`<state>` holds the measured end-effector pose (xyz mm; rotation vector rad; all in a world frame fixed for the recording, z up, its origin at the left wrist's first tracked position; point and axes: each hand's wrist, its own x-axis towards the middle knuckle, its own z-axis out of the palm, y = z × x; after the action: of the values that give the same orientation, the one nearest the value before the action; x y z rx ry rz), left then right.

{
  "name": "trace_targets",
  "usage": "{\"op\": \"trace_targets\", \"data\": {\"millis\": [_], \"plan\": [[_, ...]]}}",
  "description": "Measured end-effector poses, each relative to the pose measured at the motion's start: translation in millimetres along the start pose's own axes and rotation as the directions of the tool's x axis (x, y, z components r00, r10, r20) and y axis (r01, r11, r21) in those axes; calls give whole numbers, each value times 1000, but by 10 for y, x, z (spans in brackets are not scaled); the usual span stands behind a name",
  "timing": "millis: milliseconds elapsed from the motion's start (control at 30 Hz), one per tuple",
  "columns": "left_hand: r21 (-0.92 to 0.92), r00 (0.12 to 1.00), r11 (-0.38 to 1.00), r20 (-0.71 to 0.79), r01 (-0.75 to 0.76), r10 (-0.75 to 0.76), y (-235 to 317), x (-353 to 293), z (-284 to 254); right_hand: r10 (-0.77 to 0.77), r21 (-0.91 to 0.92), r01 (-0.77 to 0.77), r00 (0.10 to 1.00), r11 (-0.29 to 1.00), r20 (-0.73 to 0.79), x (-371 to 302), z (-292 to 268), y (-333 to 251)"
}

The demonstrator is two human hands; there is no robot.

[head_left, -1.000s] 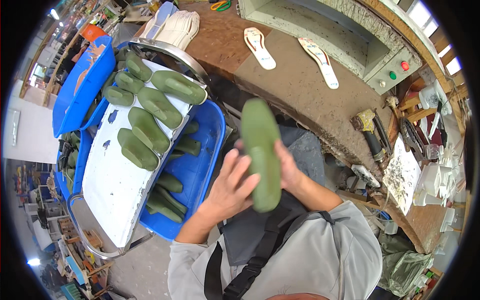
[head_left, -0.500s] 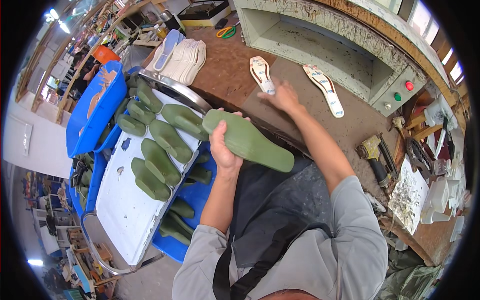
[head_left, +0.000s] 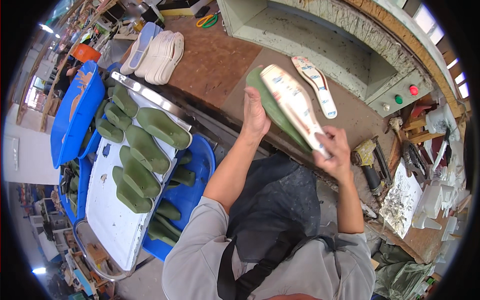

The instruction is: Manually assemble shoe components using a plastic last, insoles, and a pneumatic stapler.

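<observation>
Cluttered brown workbench (head_left: 210,65), white tray (head_left: 112,220) of spare green lasts on the left. Left hand (head_left: 255,117) grips the green shoe last (head_left: 267,102) above the bench, right hand (head_left: 332,150) pinches the pale insole (head_left: 292,102) against it; I'd line up heel first, then press flat

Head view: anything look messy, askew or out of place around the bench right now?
Mostly orderly. The green shoe lasts lie at mixed angles on the white tray, some spilling into the blue bin beside it. A paint-spattered sheet lies at the bench's right end. Nothing looks damaged.
</observation>
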<state>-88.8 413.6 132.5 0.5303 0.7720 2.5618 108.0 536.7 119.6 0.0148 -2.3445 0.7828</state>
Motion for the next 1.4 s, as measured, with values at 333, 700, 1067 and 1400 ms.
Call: {"op": "trace_targets", "data": {"millis": [333,700,1067,1400], "plan": [[236,980,965,135,112,-147,346,-268,452,194,183,-192,981,964,9,337,322,-399],[243,975,970,214,8,-62,268,-375,379,155,221,-154,988,963,13,342,376,-333],[248,991,969,127,19,-52,275,-427,465,174,276,-181,984,944,48,354,346,-311],[352,995,931,-16,93,-94,306,-437,524,156,227,-159,987,961,33,371,305,-354]]}}
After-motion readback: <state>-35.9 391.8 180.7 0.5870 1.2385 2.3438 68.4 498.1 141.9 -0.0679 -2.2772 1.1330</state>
